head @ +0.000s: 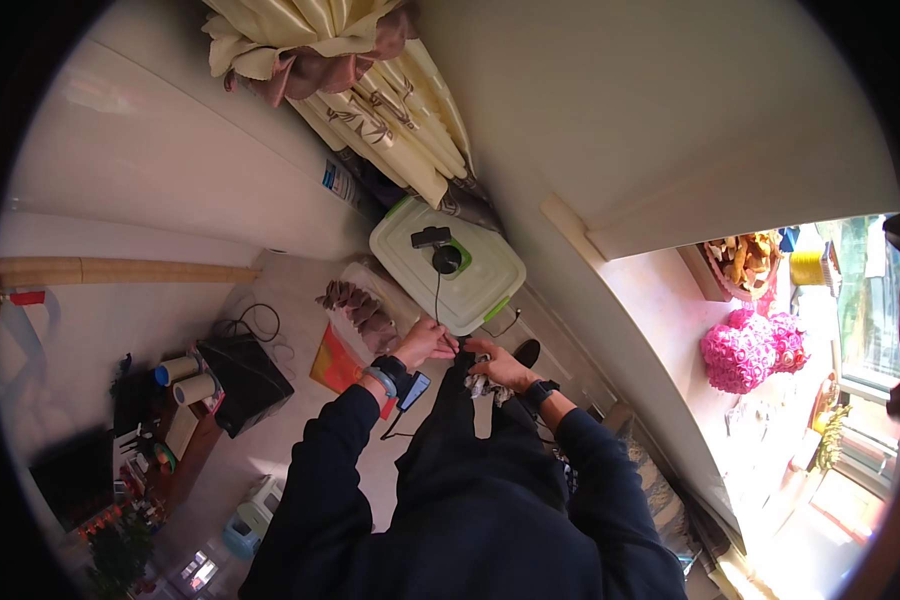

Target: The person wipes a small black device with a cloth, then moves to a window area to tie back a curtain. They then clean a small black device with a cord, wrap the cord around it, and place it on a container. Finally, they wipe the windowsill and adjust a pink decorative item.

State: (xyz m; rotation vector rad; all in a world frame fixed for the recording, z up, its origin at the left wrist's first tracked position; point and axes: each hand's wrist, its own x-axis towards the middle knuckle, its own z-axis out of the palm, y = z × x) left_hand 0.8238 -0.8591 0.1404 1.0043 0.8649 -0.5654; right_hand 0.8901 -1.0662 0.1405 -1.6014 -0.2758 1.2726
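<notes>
My left hand point(425, 340) pinches a thin black cable point(438, 300) between its fingertips. That cable runs up to a black device with a bar-shaped head point(430, 238) and a round base point(446, 259), which looks like a webcam. The device rests on the pale lid point(405, 244) of a storage box with green clips. Close beside the left fingertips is my right hand point(501, 365), its thumb and fingers apart and nothing clearly between them. Beneath it shows a patterned cloth point(480, 385), and I cannot tell whether the hand touches it.
Cream curtains point(412, 127) hang behind the box. Left of it stand a clear bag with brown ruffled fabric point(360, 311) and a red-orange bag point(336, 360). A phone-like device point(413, 391) is by my left wrist. Pink rose figures point(746, 349) sit on the right windowsill.
</notes>
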